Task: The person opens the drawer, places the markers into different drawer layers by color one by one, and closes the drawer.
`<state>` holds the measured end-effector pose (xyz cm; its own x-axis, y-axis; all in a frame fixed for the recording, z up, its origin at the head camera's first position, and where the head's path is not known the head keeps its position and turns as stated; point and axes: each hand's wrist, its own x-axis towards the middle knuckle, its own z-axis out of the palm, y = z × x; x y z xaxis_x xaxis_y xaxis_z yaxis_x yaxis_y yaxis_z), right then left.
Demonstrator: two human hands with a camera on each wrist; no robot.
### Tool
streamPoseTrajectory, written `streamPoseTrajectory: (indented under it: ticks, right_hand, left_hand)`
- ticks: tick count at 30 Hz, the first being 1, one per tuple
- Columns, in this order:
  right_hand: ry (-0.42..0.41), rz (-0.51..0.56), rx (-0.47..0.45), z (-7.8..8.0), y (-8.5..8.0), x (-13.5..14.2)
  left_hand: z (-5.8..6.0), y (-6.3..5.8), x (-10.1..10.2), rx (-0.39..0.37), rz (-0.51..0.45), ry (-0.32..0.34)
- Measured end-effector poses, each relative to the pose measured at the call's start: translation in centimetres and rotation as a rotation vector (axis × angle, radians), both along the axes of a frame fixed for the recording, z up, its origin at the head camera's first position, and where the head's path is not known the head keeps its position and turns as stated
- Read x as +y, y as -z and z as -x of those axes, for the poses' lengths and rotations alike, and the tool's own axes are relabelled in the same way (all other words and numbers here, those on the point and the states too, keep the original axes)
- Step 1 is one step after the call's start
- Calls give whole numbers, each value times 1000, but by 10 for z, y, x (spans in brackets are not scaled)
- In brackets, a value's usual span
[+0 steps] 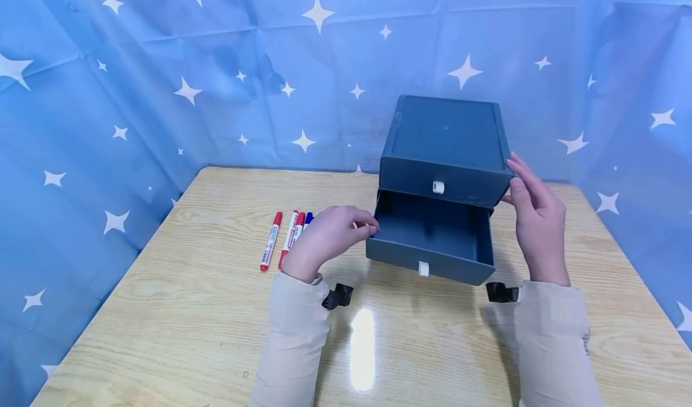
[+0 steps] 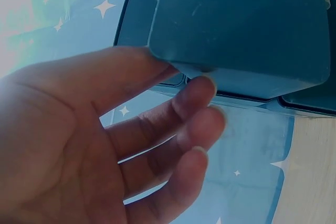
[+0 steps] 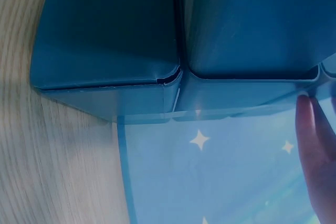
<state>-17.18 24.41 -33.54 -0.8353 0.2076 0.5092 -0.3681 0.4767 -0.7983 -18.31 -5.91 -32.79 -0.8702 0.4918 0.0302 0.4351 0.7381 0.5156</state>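
Note:
A dark blue drawer box (image 1: 449, 131) stands tilted toward the back right of the table, its upper drawer shut and a lower drawer (image 1: 427, 263) pulled out, nothing inside showing. My left hand (image 1: 340, 233) pinches the left rim of that drawer near its front corner, thumb and index finger at the wall. In the left wrist view the other fingers (image 2: 194, 129) curve loosely beside the drawer wall. My right hand (image 1: 540, 227) rests against the box's upper right front corner, fingers extended along its side. One fingertip (image 3: 304, 111) touches the side in the right wrist view.
Several markers lie left of my left hand: one red-capped marker (image 1: 271, 242) apart, others partly hidden behind the wrist, including a blue-capped marker (image 1: 309, 218). White pull tabs mark both drawer fronts. A starred blue curtain (image 1: 324, 95) hangs behind the wooden table (image 1: 178, 311).

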Motion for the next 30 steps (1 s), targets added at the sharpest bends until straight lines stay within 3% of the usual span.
streamPoseTrajectory:
  ticks: [5,12,19,30]
  right_hand:
    - [-12,10,12,1,0,-1]
    - [-15,12,8,1,-1,-2]
    - [-10,13,6,0,-1,-2]
    - [2,17,-3,0,-1,-2]
  left_hand:
    - [1,-1,-1,56,-25,-25]
    - [1,-2,-3,69,-105,-104]
    - [3,-2,-6,148,-180,-186]
    - [11,4,-15,205,-214,-249]
